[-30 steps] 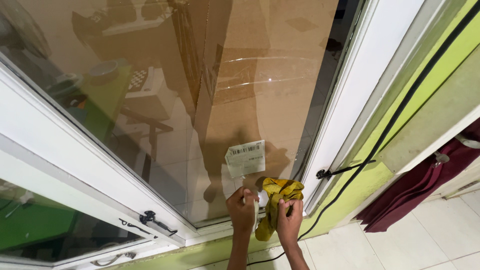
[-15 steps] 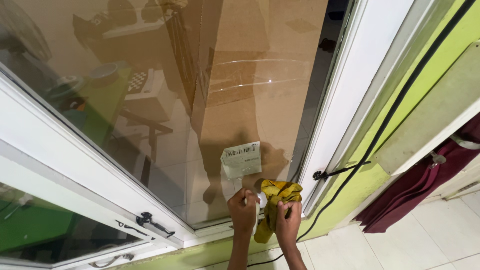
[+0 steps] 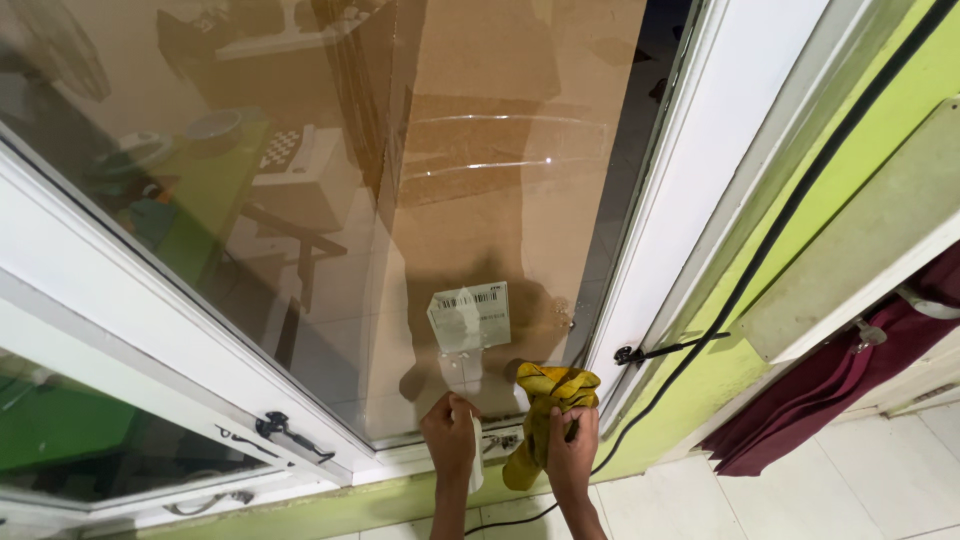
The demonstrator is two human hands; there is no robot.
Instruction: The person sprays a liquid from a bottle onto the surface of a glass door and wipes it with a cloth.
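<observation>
My left hand (image 3: 450,437) grips a small white spray bottle (image 3: 476,462) at the bottom of the glass pane (image 3: 330,250). Just right of it, my right hand (image 3: 574,448) holds a crumpled yellow cloth (image 3: 548,398), pressed against the lower right corner of the glass. Wet droplets show on the glass above my hands, over a white label (image 3: 470,316) stuck on a large cardboard box (image 3: 490,160) behind the pane.
The white window frame (image 3: 680,200) stands at the right with a black latch (image 3: 650,350). A black cable (image 3: 780,240) runs down the green wall (image 3: 880,130). Another black handle (image 3: 285,432) sits on the lower left frame. A dark red curtain (image 3: 830,390) hangs at the right above white floor tiles.
My left hand with the bottle has shifted left and slightly down, away from the cloth. Fresh droplets appear on the glass over the label. The right hand stays holding the cloth.
</observation>
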